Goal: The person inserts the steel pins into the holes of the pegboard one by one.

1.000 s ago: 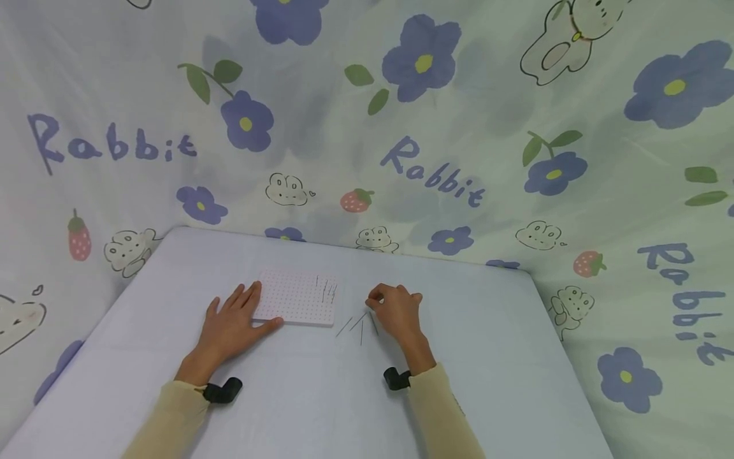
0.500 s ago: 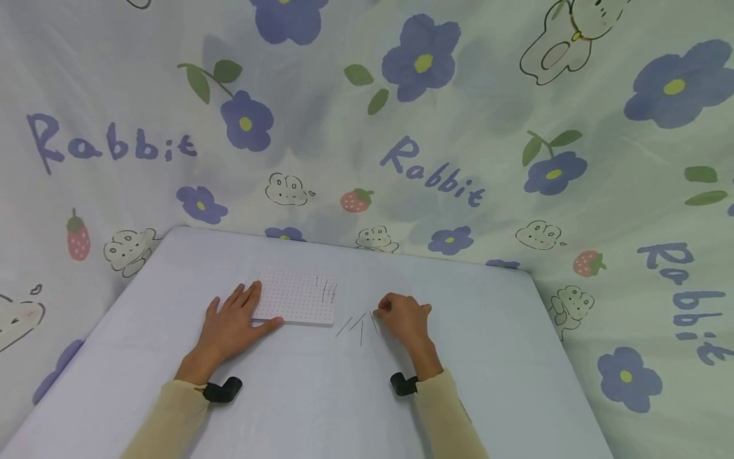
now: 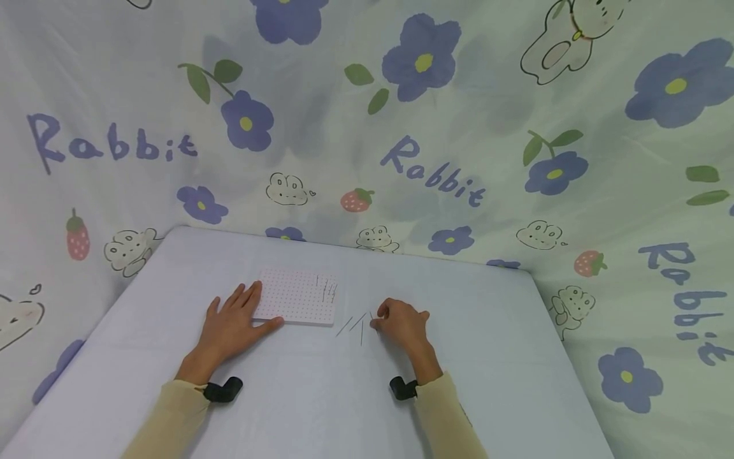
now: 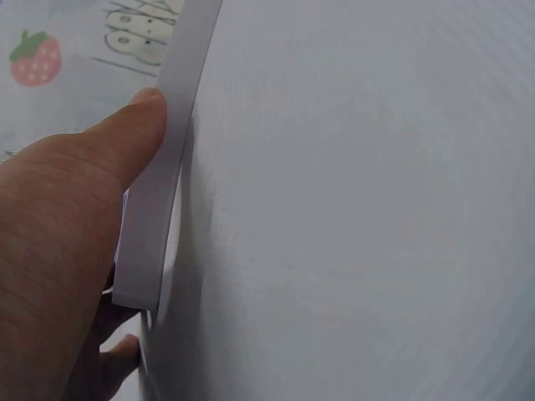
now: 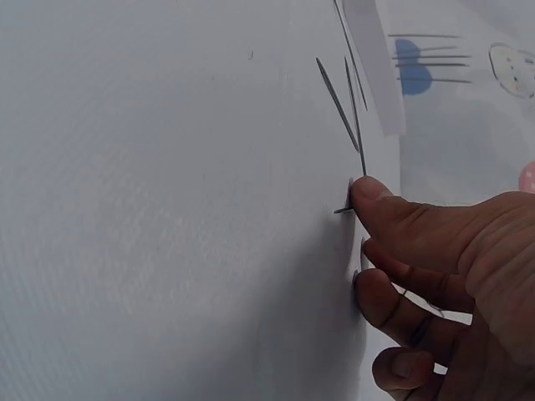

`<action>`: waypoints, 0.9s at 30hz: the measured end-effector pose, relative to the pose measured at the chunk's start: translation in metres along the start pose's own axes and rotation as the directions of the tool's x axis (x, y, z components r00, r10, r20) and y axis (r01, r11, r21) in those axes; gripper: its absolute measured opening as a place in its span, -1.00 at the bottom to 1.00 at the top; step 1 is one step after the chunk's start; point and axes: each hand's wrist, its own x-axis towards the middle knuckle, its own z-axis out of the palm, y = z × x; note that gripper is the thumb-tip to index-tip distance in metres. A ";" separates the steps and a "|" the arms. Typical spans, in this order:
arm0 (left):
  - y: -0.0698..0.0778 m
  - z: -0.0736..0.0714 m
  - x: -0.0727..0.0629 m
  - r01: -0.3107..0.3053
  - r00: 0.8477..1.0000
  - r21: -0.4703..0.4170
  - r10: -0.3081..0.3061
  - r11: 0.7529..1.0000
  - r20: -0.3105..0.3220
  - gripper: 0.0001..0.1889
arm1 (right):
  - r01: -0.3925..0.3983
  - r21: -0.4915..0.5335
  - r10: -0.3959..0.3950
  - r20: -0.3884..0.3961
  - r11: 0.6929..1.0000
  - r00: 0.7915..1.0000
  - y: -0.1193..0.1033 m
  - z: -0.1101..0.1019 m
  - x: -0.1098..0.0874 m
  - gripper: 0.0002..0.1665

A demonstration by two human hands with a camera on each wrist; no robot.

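My left hand (image 3: 228, 325) lies spread at the left end of a white board (image 3: 295, 298) dotted with rows of small holes. In the left wrist view its thumb (image 4: 138, 134) rests against the board's side edge (image 4: 167, 167). Several thin metal needles (image 3: 329, 290) stand upright in the board's right part. More needles (image 5: 338, 104) lie loose on the table right of the board. My right hand (image 3: 404, 325) is down at the rightmost loose needle (image 5: 343, 210); the thumb (image 5: 376, 200) touches it, and the index finger stays apart from the thumb.
A white cloth covers the table (image 3: 321, 401). Behind and beside it hangs a curtain (image 3: 321, 115) printed with flowers, rabbits and strawberries. A small black camera is strapped to each wrist, over or by the beige sleeves (image 3: 447, 414).
My right hand has moved right and then slightly toward me, down to the rightmost needle; its thumb and index finger have come apart. The left hand and board have stayed still.
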 end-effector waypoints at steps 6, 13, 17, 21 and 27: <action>0.001 -0.001 0.000 -0.002 1.000 0.003 0.002 1.000 -0.002 0.16 | 0.000 0.004 0.000 0.017 1.000 1.000 0.001 0.001 0.000 -0.74; 0.002 -0.002 -0.001 -0.005 1.000 0.005 0.005 1.000 -0.008 0.15 | -0.007 -0.001 0.007 0.033 1.000 0.999 -0.002 0.001 0.000 -0.74; 0.002 -0.002 -0.001 -0.004 1.000 0.004 0.004 1.000 -0.006 0.15 | -0.008 -0.006 0.008 0.034 1.000 0.999 -0.004 0.002 -0.001 -0.72; 0.001 -0.002 -0.001 -0.002 1.000 0.001 0.002 1.000 -0.003 0.16 | -0.009 -0.014 0.009 0.034 1.000 0.999 -0.003 0.004 -0.001 -0.71; 0.001 -0.001 -0.001 0.001 1.000 0.005 -0.001 1.000 -0.012 0.16 | -0.008 -0.017 0.008 0.031 1.000 0.999 -0.005 0.005 -0.001 -0.76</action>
